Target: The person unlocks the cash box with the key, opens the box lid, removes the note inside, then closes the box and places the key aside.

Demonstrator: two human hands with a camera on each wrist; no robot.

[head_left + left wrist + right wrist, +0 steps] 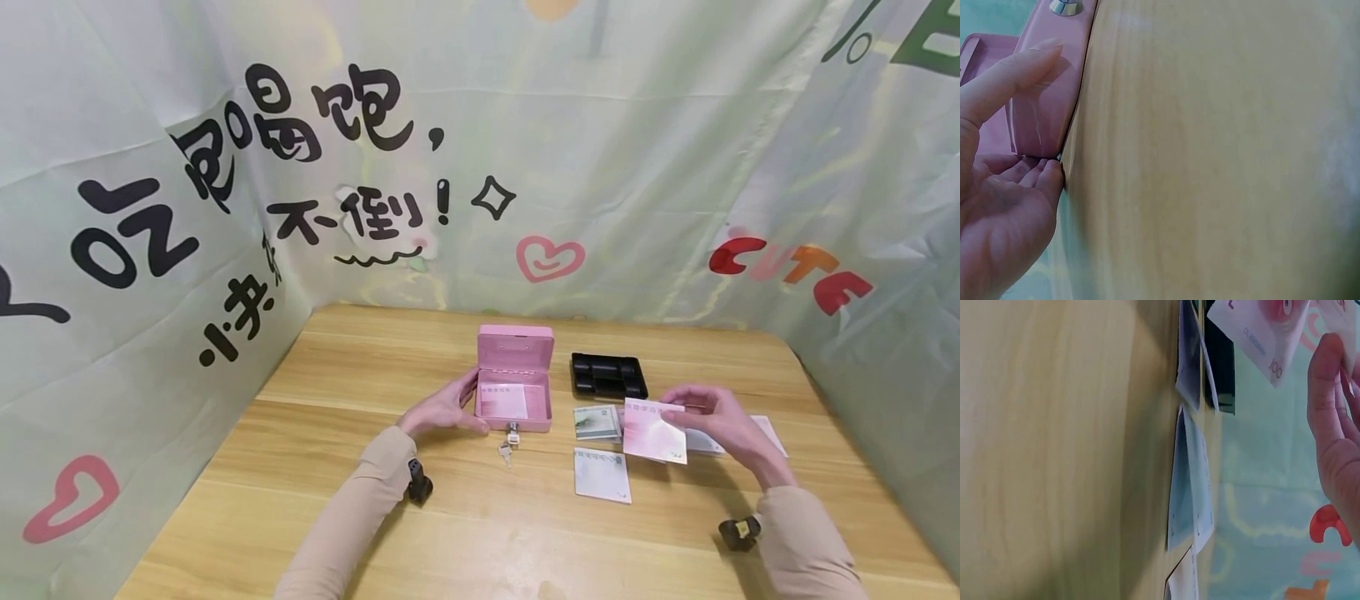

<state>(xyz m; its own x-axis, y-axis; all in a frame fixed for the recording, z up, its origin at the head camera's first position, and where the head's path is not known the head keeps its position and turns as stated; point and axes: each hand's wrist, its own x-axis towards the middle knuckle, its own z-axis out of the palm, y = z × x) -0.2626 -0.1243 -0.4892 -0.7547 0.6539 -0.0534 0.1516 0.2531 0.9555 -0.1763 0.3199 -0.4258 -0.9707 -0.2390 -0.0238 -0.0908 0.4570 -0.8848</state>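
On the wooden bench (315, 467), your left hand (442, 410) rests against the left side of the open pink cash box (514, 379). From the head view its fingers lie fairly straight along the box wall. The left wrist view adds what the head view cannot: your thumb presses flat on the front face of the box, the other fingers are tucked loosely at its lower corner, and the round metal lock shows at the top edge. The hand steadies the box and does not close around it.

Your right hand (720, 417) pinches a pink banknote (654, 432) by its right end, holding it above the bench, to the right of the box. The right wrist view shows the note's corner printed with "100" and your fingers curled behind it, details too small in the head view.

Inside the box lies another pink note, flat on the bottom; the lid stands upright behind. A key (508, 448) hangs from the lock at the front of the box. Just right of the box sits a black coin tray (608, 375), whose compartments look bare. Near the tray lie a greenish banknote stack (597, 422), a pale note (602, 475) closer to you, and more notes under your right hand.
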